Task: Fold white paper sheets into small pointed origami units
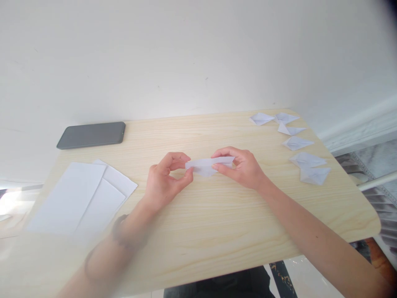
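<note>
A small folded piece of white paper (204,164) is held between my two hands over the middle of the table. My left hand (166,178) pinches its left end between thumb and fingertips. At the other end, my right hand (240,167) grips the paper with the thumb in front and the fingers behind. The paper has a long, narrow flap along its top, and a fainter part shows below it. Several folded white paper boats (297,143) lie at the right side of the table.
Flat white sheets (70,194) lie overlapping at the left of the wooden table (211,231). A dark phone (91,135) rests at the back left, close to the white wall (186,58). The table's rounded right edge drops to a tiled floor.
</note>
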